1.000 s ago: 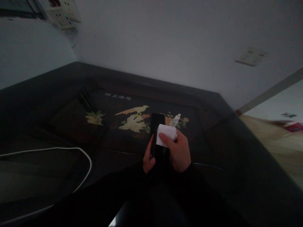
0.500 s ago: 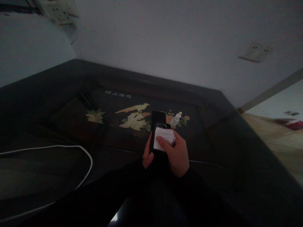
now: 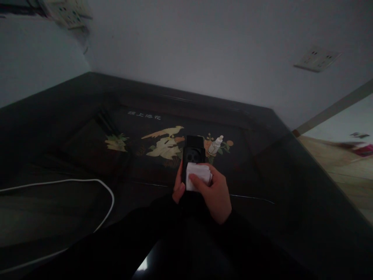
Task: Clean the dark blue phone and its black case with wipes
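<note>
Left hand (image 3: 178, 184) clasps black phone (image 3: 192, 144), back up, over desk (image 3: 262, 175); right hand (image 3: 217, 194) pinches tissue (image 3: 198, 177), now lower on the back, baring camera lenses (image 3: 192, 156). Dropper bottle (image 3: 216, 145) just beyond.

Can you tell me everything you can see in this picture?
table: 1, dark, under everything
bird picture: 1, cream, on table
phone: 1, black, above table, in hands
tissue: 1, white, on phone
bottle: 1, white, on table
cable: 1, white, on table, left side
wall sockets: at least 2, white, on walls
floor: 1, beige, far right
sleeves: 2, black, bottom
hands: 2, left hand on phone's side, right hand on tissue
</note>
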